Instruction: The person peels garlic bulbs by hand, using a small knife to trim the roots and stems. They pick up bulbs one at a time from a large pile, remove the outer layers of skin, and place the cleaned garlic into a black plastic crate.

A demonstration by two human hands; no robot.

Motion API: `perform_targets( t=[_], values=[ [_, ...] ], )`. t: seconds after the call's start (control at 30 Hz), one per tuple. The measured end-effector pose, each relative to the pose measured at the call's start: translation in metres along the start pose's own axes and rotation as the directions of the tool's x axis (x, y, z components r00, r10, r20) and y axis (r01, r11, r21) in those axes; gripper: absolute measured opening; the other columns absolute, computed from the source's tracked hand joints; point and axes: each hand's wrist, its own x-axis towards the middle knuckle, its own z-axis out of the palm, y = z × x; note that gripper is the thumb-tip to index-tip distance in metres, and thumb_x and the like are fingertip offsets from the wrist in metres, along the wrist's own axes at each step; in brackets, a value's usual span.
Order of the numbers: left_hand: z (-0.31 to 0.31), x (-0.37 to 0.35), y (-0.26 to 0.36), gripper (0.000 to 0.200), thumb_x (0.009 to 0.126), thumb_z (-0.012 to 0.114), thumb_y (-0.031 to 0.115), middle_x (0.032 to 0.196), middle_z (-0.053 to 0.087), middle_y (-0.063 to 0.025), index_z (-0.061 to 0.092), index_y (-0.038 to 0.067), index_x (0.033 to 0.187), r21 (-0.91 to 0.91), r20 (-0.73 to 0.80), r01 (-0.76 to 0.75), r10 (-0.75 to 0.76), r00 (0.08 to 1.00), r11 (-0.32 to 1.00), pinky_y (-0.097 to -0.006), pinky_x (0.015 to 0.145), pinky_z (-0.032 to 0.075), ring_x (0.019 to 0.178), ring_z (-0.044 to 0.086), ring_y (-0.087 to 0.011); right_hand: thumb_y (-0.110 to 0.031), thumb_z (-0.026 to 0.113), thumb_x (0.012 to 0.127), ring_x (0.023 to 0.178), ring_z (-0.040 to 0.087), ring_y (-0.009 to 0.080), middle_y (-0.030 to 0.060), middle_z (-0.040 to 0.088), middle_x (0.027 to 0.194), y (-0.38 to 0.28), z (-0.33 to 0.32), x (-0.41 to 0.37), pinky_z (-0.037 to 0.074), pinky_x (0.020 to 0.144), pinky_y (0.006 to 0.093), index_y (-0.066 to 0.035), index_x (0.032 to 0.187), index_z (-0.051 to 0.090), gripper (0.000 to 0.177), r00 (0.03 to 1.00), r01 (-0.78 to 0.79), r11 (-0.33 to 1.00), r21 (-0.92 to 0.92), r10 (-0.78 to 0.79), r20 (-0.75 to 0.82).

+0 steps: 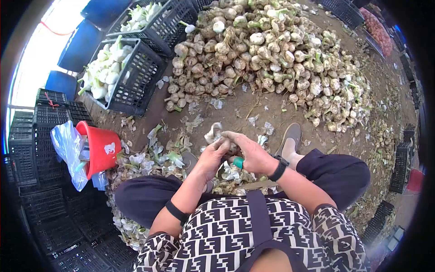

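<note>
My left hand (pixel 212 158) and my right hand (pixel 253 153) meet in front of my body, above the littered ground. Both are closed around a garlic bulb (pixel 233 148), mostly hidden by the fingers. Pale, papery garlic skin (pixel 213 133) sticks out beyond the fingertips on the far side. A green covering (pixel 238 162) wraps one digit of my right hand. Just past my hands, a large heap of unpeeled, soil-stained garlic (pixel 258 59) spreads over the ground. Loose skins (pixel 156 158) lie beneath and left of my hands.
At the upper left, a black crate (pixel 140 77) holds cleaned white garlic (pixel 106 68), with another filled crate (pixel 156 25) behind it. A red bucket (pixel 105 152) with plastic bags (pixel 68 149) stands left, beside stacked black crates (pixel 45 204). A red mesh sack (pixel 377 31) lies far right.
</note>
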Motion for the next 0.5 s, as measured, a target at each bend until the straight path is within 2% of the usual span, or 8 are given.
perform_targets(
  t=[0.1, 0.17, 0.23, 0.3, 0.33, 0.43, 0.47, 0.5],
  values=[
    [0.017, -0.024, 0.014, 0.039, 0.086, 0.057, 0.015, 0.106, 0.057, -0.0102, 0.044, 0.001, 0.12, -0.034, 0.04, -0.123, 0.124, 0.991, 0.992, -0.0301, 0.085, 0.045, 0.092, 0.057, -0.0177, -0.006, 0.06, 0.075, 0.115, 0.045, 0.0267, 0.0152, 0.045, 0.125, -0.028, -0.013, -0.015, 0.039, 0.094, 0.0345, -0.003, 0.128, 0.035, 0.059, 0.999, 0.026, 0.989, 0.145, -0.02, -0.041],
    [0.023, -0.035, 0.013, 0.039, 0.084, 0.057, 0.011, 0.108, 0.055, -0.0109, 0.044, 0.0, 0.119, -0.088, 0.074, -0.224, 0.231, 0.97, 0.971, -0.031, 0.087, 0.045, 0.095, 0.057, -0.0186, -0.004, 0.058, 0.077, 0.114, 0.046, 0.0215, 0.0123, 0.046, 0.124, -0.038, -0.016, -0.026, 0.039, 0.094, 0.034, -0.002, 0.127, 0.036, 0.056, 0.931, 0.048, 0.888, 0.456, 0.125, -0.342],
    [0.025, -0.042, 0.009, 0.039, 0.082, 0.056, 0.004, 0.114, 0.052, -0.0122, 0.044, 0.0, 0.119, -0.335, 0.06, -0.287, 0.324, 0.944, 0.898, -0.0332, 0.09, 0.043, 0.102, 0.054, -0.0199, -0.006, 0.058, 0.082, 0.105, 0.049, 0.0153, 0.0083, 0.049, 0.114, -0.045, -0.016, -0.032, 0.044, 0.085, 0.0294, -0.002, 0.122, 0.04, 0.045, 0.888, 0.015, 0.868, 0.496, 0.216, -0.406],
    [0.026, -0.049, 0.004, 0.037, 0.083, 0.053, 0.001, 0.117, 0.05, -0.0115, 0.043, 0.0, 0.12, -0.324, 0.095, -0.304, 0.351, 0.932, 0.896, -0.0327, 0.092, 0.042, 0.106, 0.051, -0.0195, -0.013, 0.059, 0.085, 0.091, 0.051, 0.0105, 0.006, 0.05, 0.103, -0.048, -0.012, -0.039, 0.048, 0.067, 0.0236, -0.003, 0.115, 0.043, 0.035, 0.847, -0.281, 0.455, 0.845, 0.532, -0.005],
    [0.024, -0.047, -0.002, 0.039, 0.084, 0.051, 0.001, 0.117, 0.05, -0.0115, 0.041, 0.0, 0.122, -0.254, 0.089, -0.341, 0.373, 0.924, 0.905, -0.0343, 0.091, 0.043, 0.106, 0.051, -0.0211, -0.017, 0.06, 0.085, 0.073, 0.05, 0.0055, 0.0018, 0.053, 0.088, -0.057, -0.008, -0.04, 0.044, 0.051, 0.0205, -0.004, 0.106, 0.047, 0.028, 0.845, -0.241, 0.417, 0.877, 0.534, -0.021],
    [0.032, -0.055, 0.0, 0.042, 0.085, 0.05, 0.0, 0.118, 0.05, -0.0112, 0.039, -0.001, 0.125, -0.194, 0.083, -0.373, 0.394, 0.915, 0.907, -0.0343, 0.089, 0.045, 0.106, 0.052, -0.0218, -0.017, 0.061, 0.085, 0.063, 0.05, 0.004, -0.0003, 0.054, 0.076, -0.057, -0.003, -0.039, 0.042, 0.048, 0.0205, -0.004, 0.101, 0.048, 0.025, 0.861, -0.18, 0.474, 0.862, 0.499, -0.094],
    [0.034, -0.059, 0.004, 0.044, 0.084, 0.051, 0.0, 0.118, 0.05, -0.0101, 0.039, 0.0, 0.126, -0.083, 0.089, -0.373, 0.38, 0.921, 0.924, -0.034, 0.089, 0.045, 0.105, 0.052, -0.0209, -0.018, 0.063, 0.084, 0.057, 0.048, 0.0032, -0.0017, 0.055, 0.07, -0.059, -0.004, -0.039, 0.041, 0.049, 0.0197, -0.004, 0.098, 0.049, 0.024, 0.868, -0.184, 0.608, 0.772, 0.469, -0.162],
    [0.035, -0.063, 0.008, 0.045, 0.083, 0.053, 0.0, 0.118, 0.05, -0.009, 0.039, 0.002, 0.127, 0.029, 0.092, -0.37, 0.366, 0.926, 0.929, -0.0337, 0.088, 0.045, 0.105, 0.053, -0.02, -0.018, 0.063, 0.084, 0.057, 0.048, 0.0032, -0.0017, 0.055, 0.07, -0.058, -0.002, -0.039, 0.041, 0.049, 0.0197, -0.004, 0.098, 0.049, 0.024, 0.87, -0.182, 0.61, 0.771, 0.466, -0.163]
  ],
)
